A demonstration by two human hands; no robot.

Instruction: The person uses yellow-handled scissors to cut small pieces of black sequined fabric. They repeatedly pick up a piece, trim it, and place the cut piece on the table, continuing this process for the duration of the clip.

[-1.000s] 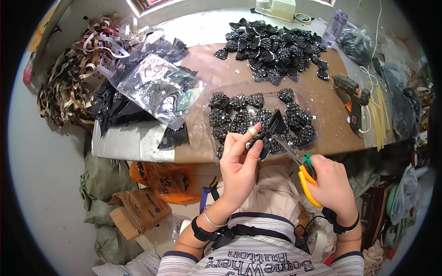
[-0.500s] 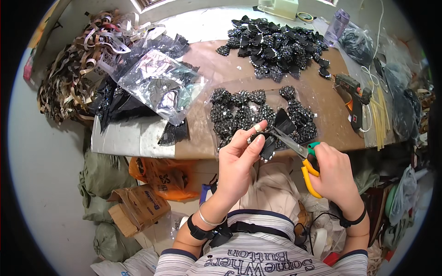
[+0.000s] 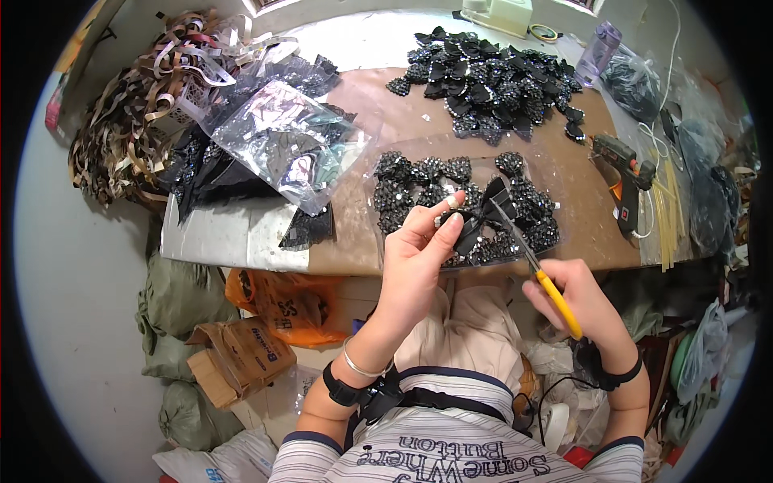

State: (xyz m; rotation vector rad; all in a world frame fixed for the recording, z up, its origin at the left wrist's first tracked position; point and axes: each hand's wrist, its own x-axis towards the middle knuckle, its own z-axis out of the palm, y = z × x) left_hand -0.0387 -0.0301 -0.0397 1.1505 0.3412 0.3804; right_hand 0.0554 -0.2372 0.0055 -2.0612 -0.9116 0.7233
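Between thumb and fingers, my left hand (image 3: 415,262) pinches a black fabric bow (image 3: 470,230) above the front of the table. My right hand (image 3: 592,310) is closed around yellow-handled scissors (image 3: 557,301). The scissor blades point up and left, their tips at the upper loop of the bow; whether they touch the fabric I cannot tell. Below and behind the bow, several black sequined bows (image 3: 394,167) lie in rows on a clear plastic sheet (image 3: 475,145).
A heap of black bows (image 3: 491,80) sits at the back, beside a purple bottle (image 3: 598,53). To the right lie a glue gun (image 3: 622,173) and glue sticks (image 3: 668,217). Plastic bags (image 3: 286,137) and piled ribbons (image 3: 121,121) fill the left. Below stands a cardboard box (image 3: 241,362).
The scissors have turned to a steeper angle, and their blades now look closer together. My right hand has moved slightly down. My left hand keeps its pinch on the bow.
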